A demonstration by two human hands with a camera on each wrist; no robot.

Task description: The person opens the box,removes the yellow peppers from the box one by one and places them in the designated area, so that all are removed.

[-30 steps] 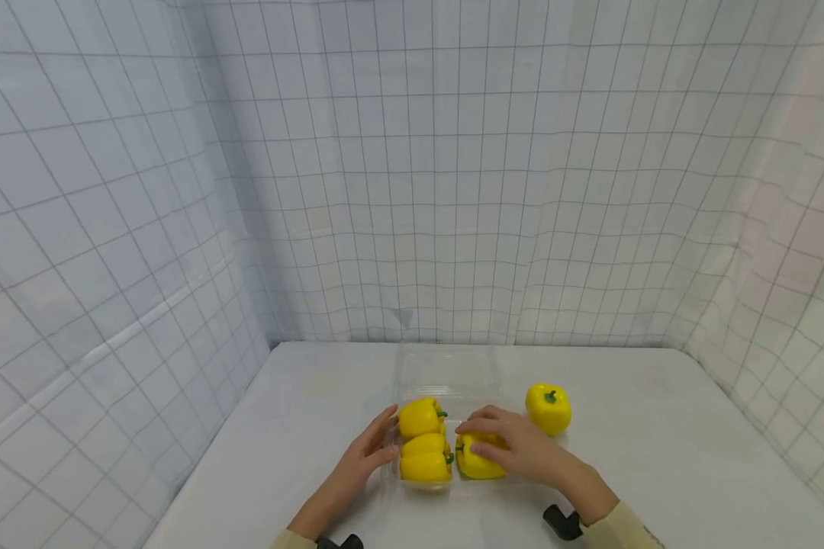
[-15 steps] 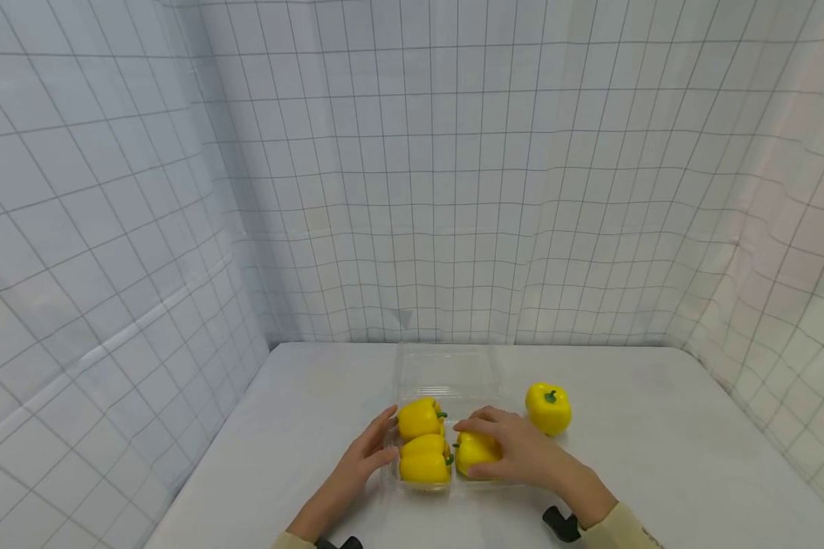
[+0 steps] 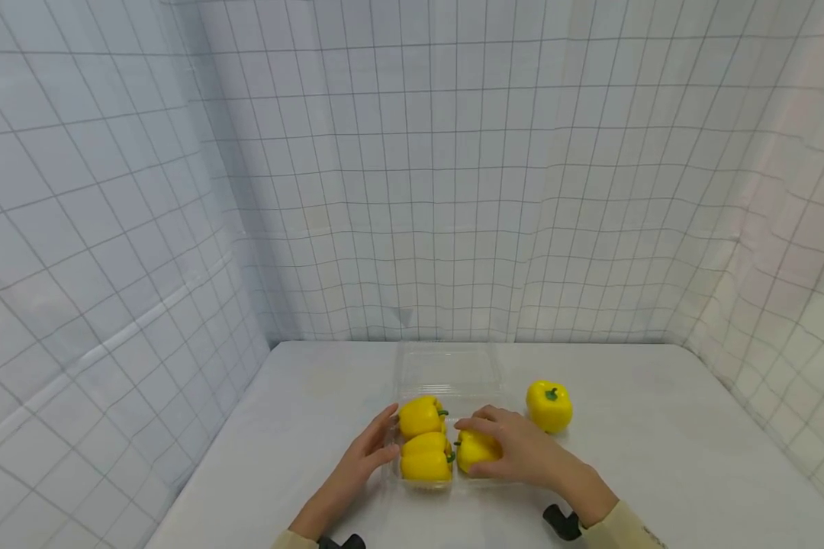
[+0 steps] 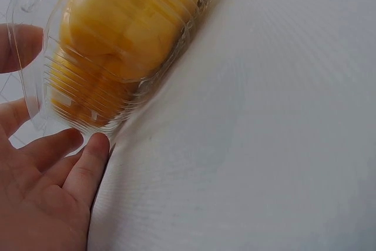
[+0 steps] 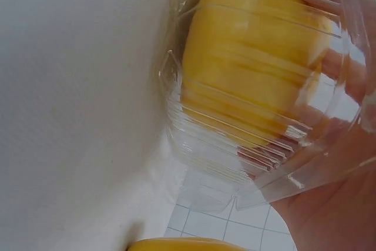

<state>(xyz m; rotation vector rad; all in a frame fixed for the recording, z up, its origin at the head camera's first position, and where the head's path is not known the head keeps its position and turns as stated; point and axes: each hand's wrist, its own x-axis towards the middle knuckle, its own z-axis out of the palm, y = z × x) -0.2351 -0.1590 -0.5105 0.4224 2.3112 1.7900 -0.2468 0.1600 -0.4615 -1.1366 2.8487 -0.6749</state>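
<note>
In the head view, my right hand (image 3: 522,450) grips a yellow bell pepper (image 3: 476,451) in the right half of a clear plastic clamshell box (image 3: 431,486). The right wrist view shows that bell pepper (image 5: 247,57) through the ribbed box wall, with fingers reaching over the rim. Two more yellow bell peppers, a front one (image 3: 426,459) and a back one (image 3: 420,418), lie in the left half, stems toward the right. My left hand (image 3: 358,465) rests by the box's left end, its fingers extended; in the left wrist view its fingertips (image 4: 98,143) meet the ribbed wall.
Another yellow bell pepper (image 3: 549,406) stands on the white table (image 3: 645,457), right of the box and behind my right hand. The box's clear lid (image 3: 448,370) lies folded back toward the grid-patterned curtain (image 3: 439,191) at the far edge.
The bell pepper under my right hand has turned and shifted slightly left inside the box, the fingers moving with it. My left hand and the other peppers have stayed put.
</note>
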